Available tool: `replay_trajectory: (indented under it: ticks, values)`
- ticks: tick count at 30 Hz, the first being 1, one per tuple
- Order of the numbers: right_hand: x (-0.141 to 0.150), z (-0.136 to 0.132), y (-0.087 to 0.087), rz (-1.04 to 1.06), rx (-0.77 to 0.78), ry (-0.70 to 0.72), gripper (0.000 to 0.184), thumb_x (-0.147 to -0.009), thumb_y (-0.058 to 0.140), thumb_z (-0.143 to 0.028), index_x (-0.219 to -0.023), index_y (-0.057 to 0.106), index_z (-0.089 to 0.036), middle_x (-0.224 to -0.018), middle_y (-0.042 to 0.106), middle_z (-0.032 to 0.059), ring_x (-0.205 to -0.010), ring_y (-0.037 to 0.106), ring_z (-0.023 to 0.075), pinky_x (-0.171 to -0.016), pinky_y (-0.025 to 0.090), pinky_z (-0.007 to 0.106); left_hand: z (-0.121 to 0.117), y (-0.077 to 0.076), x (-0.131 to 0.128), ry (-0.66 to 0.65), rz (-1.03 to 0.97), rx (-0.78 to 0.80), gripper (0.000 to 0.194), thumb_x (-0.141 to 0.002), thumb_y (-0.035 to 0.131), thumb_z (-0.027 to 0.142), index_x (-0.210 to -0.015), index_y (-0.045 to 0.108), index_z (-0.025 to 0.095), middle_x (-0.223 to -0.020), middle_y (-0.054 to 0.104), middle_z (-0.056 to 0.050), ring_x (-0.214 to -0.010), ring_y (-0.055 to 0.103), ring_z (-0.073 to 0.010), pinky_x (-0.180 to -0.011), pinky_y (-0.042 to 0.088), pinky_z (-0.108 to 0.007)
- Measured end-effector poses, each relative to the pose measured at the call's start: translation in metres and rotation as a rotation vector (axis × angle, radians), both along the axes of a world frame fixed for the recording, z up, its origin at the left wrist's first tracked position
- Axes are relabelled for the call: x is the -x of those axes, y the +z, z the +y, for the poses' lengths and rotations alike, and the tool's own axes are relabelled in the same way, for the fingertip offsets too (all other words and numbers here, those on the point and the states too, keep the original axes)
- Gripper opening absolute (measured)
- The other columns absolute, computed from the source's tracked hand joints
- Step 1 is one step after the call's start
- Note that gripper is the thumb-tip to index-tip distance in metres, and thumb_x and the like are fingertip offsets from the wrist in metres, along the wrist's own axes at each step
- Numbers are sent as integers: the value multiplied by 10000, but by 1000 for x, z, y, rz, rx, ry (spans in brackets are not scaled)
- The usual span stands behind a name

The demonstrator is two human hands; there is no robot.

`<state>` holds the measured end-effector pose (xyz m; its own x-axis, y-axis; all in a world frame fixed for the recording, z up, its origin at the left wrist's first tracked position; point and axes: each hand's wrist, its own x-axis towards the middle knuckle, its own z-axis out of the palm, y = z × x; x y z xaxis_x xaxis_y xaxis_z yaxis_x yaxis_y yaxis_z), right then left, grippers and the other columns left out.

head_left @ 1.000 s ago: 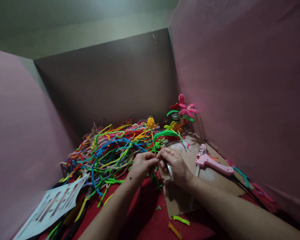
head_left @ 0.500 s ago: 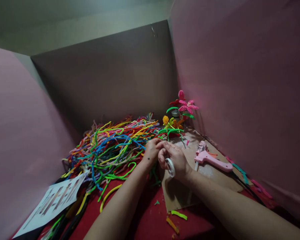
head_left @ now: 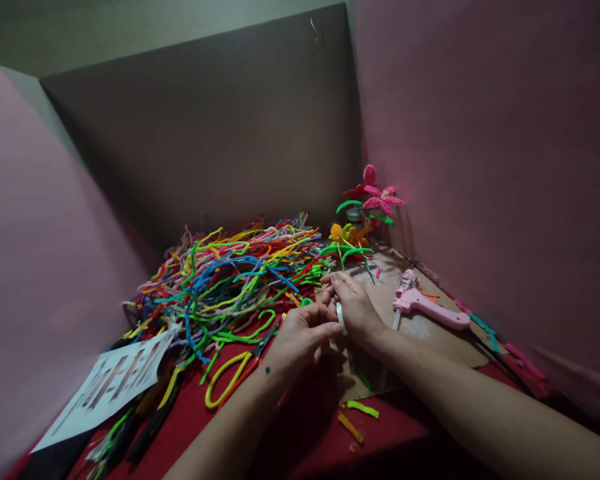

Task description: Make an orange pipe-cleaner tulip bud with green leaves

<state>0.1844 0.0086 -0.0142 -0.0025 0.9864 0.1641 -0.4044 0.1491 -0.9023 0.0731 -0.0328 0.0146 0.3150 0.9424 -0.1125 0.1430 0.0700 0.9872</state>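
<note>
My right hand (head_left: 356, 308) is closed, pinching the thin green stem of a pipe-cleaner flower (head_left: 337, 233) with a yellow head and green leaves. The flower lies low, pointing away from me. A small white tape roll (head_left: 339, 315) sits against my right palm. My left hand (head_left: 300, 335) is just left of it, below the right hand, with its fingertips pinched on the roll's near edge. Both hands hover over the left end of a brown cardboard sheet (head_left: 430, 337).
A big heap of coloured pipe cleaners (head_left: 225, 280) fills the left. Yellow-handled scissors (head_left: 233, 375) lie by my left wrist. A pink glue gun (head_left: 426, 310) rests on the cardboard, pink flowers in a jar (head_left: 375, 200) stand in the corner, and a printed sheet (head_left: 107, 387) lies front left. Pink walls close in.
The flower has tipped from upright down and away toward the corner. My left hand has dropped from beside the stem to the tape roll. The scissors have come into view.
</note>
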Motion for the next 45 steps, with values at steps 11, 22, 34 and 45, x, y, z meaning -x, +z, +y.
replay_trajectory:
  ticks: [11, 22, 34, 45]
  values:
    - [0, 5, -8, -165, -58, -42, 243, -824, 446, -418, -839, 516, -186, -579, 494, -47, -458, 457, 98, -442, 349, 221, 2, -13, -1, 98, -91, -104, 228, -649, 684, 265, -792, 557, 142, -524, 497, 76, -349, 387, -37, -340, 296, -170]
    - [-1, -2, -1, -318, -121, -100, 223, -843, 413, -358, -820, 535, -173, -607, 498, -32, -541, 477, 111, -522, 383, 231, 0, -10, -2, 85, 78, -256, 63, -721, 582, 198, -696, 556, 146, -517, 487, 44, -433, 432, -76, -441, 346, -202]
    - [1, -2, -1, -93, -1, -25, 185, -829, 444, -356, -824, 498, -179, -573, 472, -56, -432, 416, 78, -409, 331, 194, -13, -18, -1, 118, 121, -378, 153, -806, 489, 232, -665, 459, 179, -589, 489, 22, -486, 437, -82, -465, 361, -198]
    - [1, -6, 0, -166, -125, -92, 222, -850, 443, -398, -844, 518, -189, -590, 484, -55, -431, 422, 72, -387, 337, 183, -8, -22, -5, 53, -393, 156, 183, -723, 601, 229, -826, 457, 182, -434, 532, 52, -285, 387, -74, -283, 312, -164]
